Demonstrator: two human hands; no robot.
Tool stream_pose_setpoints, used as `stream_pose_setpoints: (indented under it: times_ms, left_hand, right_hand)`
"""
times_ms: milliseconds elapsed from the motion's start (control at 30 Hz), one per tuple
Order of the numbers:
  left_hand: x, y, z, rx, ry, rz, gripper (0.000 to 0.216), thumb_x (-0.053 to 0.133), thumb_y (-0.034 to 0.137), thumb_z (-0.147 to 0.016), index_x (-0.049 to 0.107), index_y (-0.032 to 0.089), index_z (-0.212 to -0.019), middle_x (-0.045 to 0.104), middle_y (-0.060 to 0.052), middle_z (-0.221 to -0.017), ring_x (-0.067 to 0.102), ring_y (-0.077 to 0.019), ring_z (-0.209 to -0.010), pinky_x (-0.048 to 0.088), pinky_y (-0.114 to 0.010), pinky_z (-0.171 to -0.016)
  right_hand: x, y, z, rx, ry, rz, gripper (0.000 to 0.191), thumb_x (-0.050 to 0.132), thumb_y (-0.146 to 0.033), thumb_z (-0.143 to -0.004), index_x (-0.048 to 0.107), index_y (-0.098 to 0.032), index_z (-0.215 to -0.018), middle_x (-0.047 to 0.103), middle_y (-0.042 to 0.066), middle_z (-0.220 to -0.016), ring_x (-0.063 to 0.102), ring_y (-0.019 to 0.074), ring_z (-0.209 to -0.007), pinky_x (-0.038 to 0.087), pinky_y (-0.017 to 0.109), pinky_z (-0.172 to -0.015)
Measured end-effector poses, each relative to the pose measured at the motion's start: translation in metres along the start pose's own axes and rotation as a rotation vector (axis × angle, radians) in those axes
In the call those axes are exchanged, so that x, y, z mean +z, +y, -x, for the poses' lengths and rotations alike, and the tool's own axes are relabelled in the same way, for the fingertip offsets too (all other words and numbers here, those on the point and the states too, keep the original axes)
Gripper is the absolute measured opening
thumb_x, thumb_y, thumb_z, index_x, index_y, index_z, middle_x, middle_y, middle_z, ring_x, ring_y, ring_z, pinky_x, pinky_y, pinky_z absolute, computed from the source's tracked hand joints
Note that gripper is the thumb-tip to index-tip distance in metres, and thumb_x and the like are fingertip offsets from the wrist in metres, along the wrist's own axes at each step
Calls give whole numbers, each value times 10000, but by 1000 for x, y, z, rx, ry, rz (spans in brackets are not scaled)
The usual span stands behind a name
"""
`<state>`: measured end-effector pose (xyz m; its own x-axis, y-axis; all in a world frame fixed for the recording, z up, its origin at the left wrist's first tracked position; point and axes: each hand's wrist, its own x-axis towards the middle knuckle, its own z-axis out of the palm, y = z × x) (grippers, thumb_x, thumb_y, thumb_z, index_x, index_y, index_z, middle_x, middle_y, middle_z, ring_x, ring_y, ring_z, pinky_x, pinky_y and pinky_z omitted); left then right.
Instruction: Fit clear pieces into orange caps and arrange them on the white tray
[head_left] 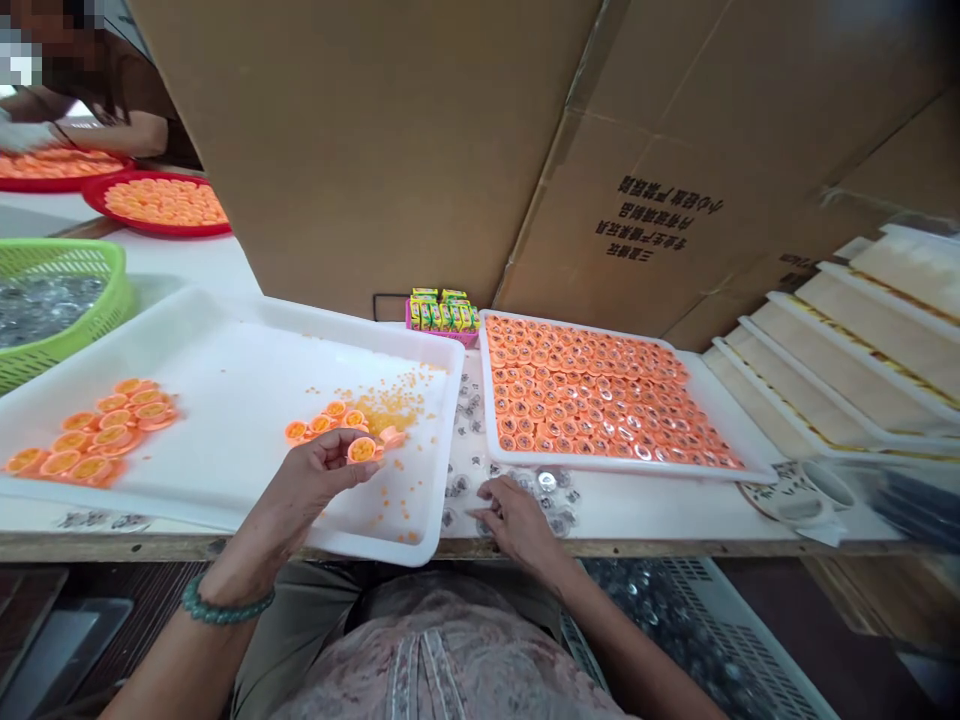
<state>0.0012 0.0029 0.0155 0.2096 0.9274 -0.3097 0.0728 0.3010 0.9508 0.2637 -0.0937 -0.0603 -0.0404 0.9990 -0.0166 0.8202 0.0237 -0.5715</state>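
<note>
My left hand (311,480) is over the near part of a white tray (225,400), pinching a small round orange cup (362,450) filled with yellow beads. More filled orange cups (330,420) and loose yellow beads (390,405) lie on the tray beside it. My right hand (514,515) rests on the table edge, fingers curled on small clear lids (551,490) scattered there; what they grip is too small to tell. A second white tray (720,395) to the right is packed with several capped orange cups (600,395).
A cluster of filled cups (97,435) sits at the left tray's left end. A green basket (67,300), red trays (161,205) with another person's arm behind, a pink box of small packets (442,315), stacked white trays (862,350) and a cardboard wall (450,130) surround the table.
</note>
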Motion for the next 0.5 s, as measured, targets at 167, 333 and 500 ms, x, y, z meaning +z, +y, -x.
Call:
stream_pose_setpoints:
  times_ms: [167, 333, 500]
  left_hand:
    - [6, -5, -2, 44, 4, 1, 382, 788, 291, -548, 643, 171, -880, 594, 2, -815, 510, -129, -728, 418, -219, -632]
    - [7, -15, -4, 70, 30, -62, 423, 791, 308, -549, 643, 174, -922, 564, 21, -725, 495, -122, -673, 407, -206, -581]
    - [4, -19, -6, 106, 60, -44, 417, 794, 307, -556, 645, 188, -928, 569, 30, -731, 498, -115, -696, 416, -195, -617]
  right_hand:
    - [1, -16, -13, -1, 78, 46, 92, 554, -194, -835, 589, -176, -918, 587, 53, -877, 566, 163, -762, 444, 273, -706]
    - [16, -30, -32, -158, -25, 122, 147, 557, -177, -830, 604, -178, -969, 580, 58, -952, 540, 175, -915, 425, 259, -783]
    - [27, -25, -36, -180, -119, 208, 97, 585, -171, -804, 633, -177, -887, 591, 53, -902, 539, 180, -887, 416, 260, -751]
